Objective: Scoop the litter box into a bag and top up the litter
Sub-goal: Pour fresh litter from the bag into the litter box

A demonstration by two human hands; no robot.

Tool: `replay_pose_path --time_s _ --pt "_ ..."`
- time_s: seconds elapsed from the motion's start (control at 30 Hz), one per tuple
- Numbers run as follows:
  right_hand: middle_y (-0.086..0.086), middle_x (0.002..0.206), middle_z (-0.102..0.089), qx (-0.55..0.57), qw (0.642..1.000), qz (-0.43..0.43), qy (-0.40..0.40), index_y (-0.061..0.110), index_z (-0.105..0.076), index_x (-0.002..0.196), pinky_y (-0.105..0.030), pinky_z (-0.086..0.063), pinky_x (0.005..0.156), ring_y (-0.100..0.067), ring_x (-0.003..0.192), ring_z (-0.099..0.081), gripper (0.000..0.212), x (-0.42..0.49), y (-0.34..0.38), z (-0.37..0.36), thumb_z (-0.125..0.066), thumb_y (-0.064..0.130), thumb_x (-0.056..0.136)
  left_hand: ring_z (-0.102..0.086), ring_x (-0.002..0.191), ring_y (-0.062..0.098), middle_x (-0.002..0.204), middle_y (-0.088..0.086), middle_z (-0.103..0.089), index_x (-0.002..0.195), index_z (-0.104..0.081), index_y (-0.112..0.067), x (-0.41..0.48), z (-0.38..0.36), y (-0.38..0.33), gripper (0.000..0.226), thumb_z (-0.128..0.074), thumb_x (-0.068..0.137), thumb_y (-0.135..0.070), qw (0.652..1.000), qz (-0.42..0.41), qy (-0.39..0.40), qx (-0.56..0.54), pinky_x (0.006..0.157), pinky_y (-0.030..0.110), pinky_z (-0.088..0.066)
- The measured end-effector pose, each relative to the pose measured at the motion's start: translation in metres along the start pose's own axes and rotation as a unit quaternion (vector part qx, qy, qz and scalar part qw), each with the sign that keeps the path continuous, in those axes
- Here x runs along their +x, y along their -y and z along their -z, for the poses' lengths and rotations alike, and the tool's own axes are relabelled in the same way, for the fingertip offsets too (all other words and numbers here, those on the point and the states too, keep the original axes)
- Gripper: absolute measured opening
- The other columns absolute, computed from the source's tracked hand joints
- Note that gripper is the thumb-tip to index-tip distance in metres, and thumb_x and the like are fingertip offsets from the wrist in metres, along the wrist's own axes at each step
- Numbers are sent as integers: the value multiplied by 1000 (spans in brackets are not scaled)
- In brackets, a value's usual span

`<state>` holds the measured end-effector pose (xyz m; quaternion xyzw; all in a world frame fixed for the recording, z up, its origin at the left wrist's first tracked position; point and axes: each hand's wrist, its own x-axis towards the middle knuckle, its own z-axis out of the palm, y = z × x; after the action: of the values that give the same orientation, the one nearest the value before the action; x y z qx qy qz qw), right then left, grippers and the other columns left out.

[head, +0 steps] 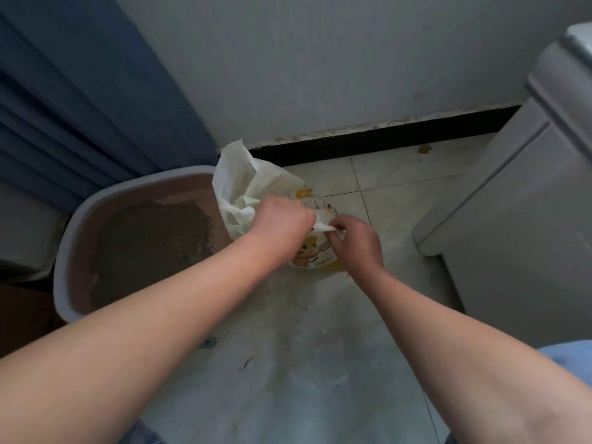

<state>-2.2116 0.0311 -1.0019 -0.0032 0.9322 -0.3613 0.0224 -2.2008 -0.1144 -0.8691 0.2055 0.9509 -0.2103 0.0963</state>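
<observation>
View: head, looking down at the floor.
Bag position: bag stands on the floor, touching the right side of the box, in front of the skirting.
Left hand: left hand closed in a fist round the crumpled upper part of the bag.
Right hand: right hand pinches a thin strip of the bag's top edge between thumb and fingertips, just beside the left hand.
Step (judged): both hands work the bag's mouth; whether they are tearing it open or twisting it closed cannot be told.
Done (judged): litter lies in the box, heaped highest at the far side near the bag; no clumps can be made out.
Left (judged): if the bag is fresh litter, as its cat print suggests, the top-up may be pending or just finished. No scoop or separate waste bag can be identified.
Bag material: thin, white, creased film or paper, with yellow patches and a cartoon cat; top flap stands up, folded.
Box: rounded rectangle, smooth pale grey rim, brown inner wall.
Litter texture: fine grey-brown grains, matte, uneven surface.
Floor: glossy pale tiles with dark joints, dusted with stray grains and smears.
Surroundings: blue pleated curtain left; white smooth cabinet right.
</observation>
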Motion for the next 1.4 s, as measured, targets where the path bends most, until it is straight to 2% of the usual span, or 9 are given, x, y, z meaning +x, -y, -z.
replay_pose_path --time_s 0.17,0.27,0.33,0.43,0.5,0.63,0.73,0.97,1.4 --pt "-9 124 -57 -30 994 -62 84 11 -52 134 -35 -46 87 -28 114 -55 55 3 -21 -17 -72 32 87 -51 71 22 64 -6 -43 102 -54 -15 4 14 -9 24 -59 83 -2 998 -41 -37 7 73 32 -38" --pt "-11 131 -53 -21 991 -92 98 11 -48 137 -35 -46 87 -32 116 -56 58 5 -30 -22 -71 30 88 -58 97 29 100 7 -63 135 -37 -9 4 12 -11 62 -66 80 -12 995 -54 -75 37 79 37 -38" --pt "-12 131 -52 -20 988 -112 104 12 -47 137 -32 -43 80 -34 113 -58 60 10 -31 -28 -72 33 87 -52 111 32 120 14 -57 142 -32 -4 3 11 -17 66 -62 84 -19 989 -76 -85 99 91 43 -38" --pt "-13 127 -56 22 982 -155 110 15 -44 137 -30 -41 76 -36 108 -61 65 18 -34 -37 -73 34 83 -46 121 35 135 20 -46 146 -26 2 8 5 -23 69 -56 91 -28 987 -39 -21 154 100 47 -35" --pt "-13 126 -56 52 976 -177 117 13 -42 135 -33 -46 78 -35 109 -60 67 16 -41 -42 -76 31 80 -47 120 36 135 20 -47 145 -27 2 11 6 -16 69 -57 91 -29 989 6 22 147 100 48 -37" --pt "-11 133 -51 82 961 -217 150 12 -37 137 -44 -52 93 -34 118 -56 94 12 -51 -52 -85 40 62 -55 96 27 108 9 -58 116 -53 -8 9 -8 -4 32 -61 85 -14 995 -1 18 96 80 36 -41" --pt "-10 135 -52 110 956 -221 156 15 -31 141 -50 -51 97 -34 121 -55 121 18 -65 -62 -83 56 40 -57 92 25 105 5 -60 113 -54 -11 0 -19 -1 37 -67 78 -10 999 -2 -17 36 73 34 -38" --pt "-8 107 -64 31 980 -171 98 17 -47 111 -47 -53 83 -35 97 -64 69 9 -60 -65 -81 56 65 -59 65 24 74 1 -63 83 -64 -16 -12 -16 7 42 -78 45 -3 992 -24 -122 7 57 29 -29" --pt "0 87 -57 -61 998 11 8 18 -52 93 -31 -35 59 -23 80 -54 30 8 -8 -31 -62 47 89 -54 80 25 92 5 -61 98 -60 -12 -62 -29 61 23 -65 79 -1 961 19 -269 -66 66 34 -34"
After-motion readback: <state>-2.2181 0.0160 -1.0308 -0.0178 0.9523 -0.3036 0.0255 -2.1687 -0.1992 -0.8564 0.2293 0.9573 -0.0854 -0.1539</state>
